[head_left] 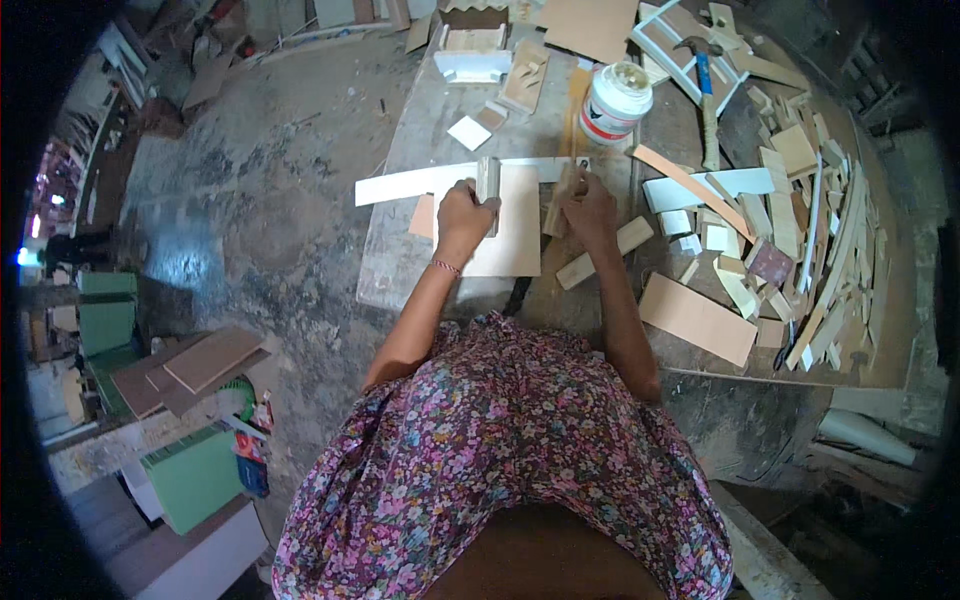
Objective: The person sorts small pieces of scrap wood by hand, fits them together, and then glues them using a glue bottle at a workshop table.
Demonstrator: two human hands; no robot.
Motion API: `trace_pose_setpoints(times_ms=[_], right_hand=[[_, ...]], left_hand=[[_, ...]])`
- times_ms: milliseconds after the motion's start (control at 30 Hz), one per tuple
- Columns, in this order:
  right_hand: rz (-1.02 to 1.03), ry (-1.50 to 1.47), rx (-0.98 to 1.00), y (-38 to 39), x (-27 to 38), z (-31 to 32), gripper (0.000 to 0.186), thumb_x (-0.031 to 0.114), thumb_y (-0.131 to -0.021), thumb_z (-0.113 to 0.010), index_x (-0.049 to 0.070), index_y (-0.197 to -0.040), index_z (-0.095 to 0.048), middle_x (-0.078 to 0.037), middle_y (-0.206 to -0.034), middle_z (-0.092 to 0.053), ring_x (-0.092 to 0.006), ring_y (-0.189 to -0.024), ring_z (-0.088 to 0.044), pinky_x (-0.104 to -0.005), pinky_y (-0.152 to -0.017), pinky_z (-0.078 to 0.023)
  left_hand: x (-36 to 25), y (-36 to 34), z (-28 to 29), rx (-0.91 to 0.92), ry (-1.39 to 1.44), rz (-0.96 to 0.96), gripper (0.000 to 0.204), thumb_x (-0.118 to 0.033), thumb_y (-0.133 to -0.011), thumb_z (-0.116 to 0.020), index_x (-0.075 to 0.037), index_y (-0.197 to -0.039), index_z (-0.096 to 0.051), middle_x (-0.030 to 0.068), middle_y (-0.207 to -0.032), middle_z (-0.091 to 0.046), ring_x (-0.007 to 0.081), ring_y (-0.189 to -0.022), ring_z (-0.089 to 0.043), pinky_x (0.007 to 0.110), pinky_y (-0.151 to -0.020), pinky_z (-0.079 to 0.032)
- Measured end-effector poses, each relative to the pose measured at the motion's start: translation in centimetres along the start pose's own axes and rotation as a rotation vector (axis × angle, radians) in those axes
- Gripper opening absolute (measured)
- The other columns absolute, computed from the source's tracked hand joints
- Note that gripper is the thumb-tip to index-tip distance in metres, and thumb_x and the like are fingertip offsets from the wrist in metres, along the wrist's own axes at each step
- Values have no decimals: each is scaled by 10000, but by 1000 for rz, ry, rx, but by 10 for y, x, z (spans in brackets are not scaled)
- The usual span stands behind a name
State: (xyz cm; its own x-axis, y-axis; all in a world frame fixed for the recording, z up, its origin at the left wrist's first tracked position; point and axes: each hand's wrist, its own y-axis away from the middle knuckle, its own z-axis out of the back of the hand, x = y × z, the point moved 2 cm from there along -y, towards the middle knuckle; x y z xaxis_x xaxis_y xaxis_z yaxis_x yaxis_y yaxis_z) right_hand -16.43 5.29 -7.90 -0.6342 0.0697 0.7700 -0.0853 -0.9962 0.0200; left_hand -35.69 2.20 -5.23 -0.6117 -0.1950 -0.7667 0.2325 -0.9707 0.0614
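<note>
My left hand (465, 217) is closed around a short, narrow wooden block (488, 178), held upright in the view over a cream board (520, 225). To its right, my right hand (590, 207) is closed on a slim wooden strip (556, 215); the fingers cover part of it. A long white strip (395, 186) runs crosswise behind both hands, and its middle passes behind the block. Just beyond the right hand stands an open white tub (615, 103) with a red band and pale contents. A loose wooden block (604, 252) lies beside my right wrist.
The worktable (400, 255) carries a heap of wood offcuts (795, 240) on the right. A blue-handled hammer (707, 100) lies at the far right. Nearer are a tan board (697, 318) and a white square (468, 132). Brown boards (205, 365) and green panels (195, 480) stand off the table, left.
</note>
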Motion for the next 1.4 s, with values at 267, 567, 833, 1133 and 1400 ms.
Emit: trace_pose_setpoints(times_ms=[267, 567, 833, 1133, 1400], right_hand=[[124, -9, 206, 8, 22, -55, 324, 179, -700, -608, -51, -927, -578, -124, -636, -603, -201, -538, -592, -318, -541, -474], [249, 87, 92, 12, 29, -59, 200, 124, -710, -564, -39, -823, -598, -176, -671, -597, -263, -617, -607, -347, -585, -464], [285, -294, 141, 18, 25, -57, 151, 115, -689, -544, 16, -801, -563, -191, -685, -568, -336, -653, -567, -400, -602, -440], [245, -296, 204, 26, 20, -55, 325, 108, -721, -615, 24, -1029, -559, -124, -839, -621, -184, -739, -601, -283, -676, -466], [225, -282, 215, 28, 12, -61, 364, 65, -708, -590, 17, -1065, -533, -117, -847, -610, -177, -758, -597, -287, -682, -470]], left_hand=[[23, 14, -12, -33, -6, -43, 298, -245, -731, -614, 43, -681, -559, 198, -615, -561, 301, -540, -535, 355, -556, -425], [30, 13, -15, 18, 110, 31, 167, -152, -673, -675, -11, -733, -608, 143, -639, -591, 245, -596, -583, 316, -560, -442], [36, 2, -23, 84, 161, 20, 327, -198, -668, -699, 2, -897, -578, 128, -626, -590, 220, -560, -575, 310, -545, -443], [36, -1, -21, 172, 270, 24, 385, -202, -670, -710, 33, -938, -564, 91, -599, -578, 131, -491, -548, 275, -465, -426], [34, -1, -19, 191, 232, 46, 349, -165, -680, -691, 35, -936, -564, 87, -611, -590, 127, -493, -553, 264, -472, -431]])
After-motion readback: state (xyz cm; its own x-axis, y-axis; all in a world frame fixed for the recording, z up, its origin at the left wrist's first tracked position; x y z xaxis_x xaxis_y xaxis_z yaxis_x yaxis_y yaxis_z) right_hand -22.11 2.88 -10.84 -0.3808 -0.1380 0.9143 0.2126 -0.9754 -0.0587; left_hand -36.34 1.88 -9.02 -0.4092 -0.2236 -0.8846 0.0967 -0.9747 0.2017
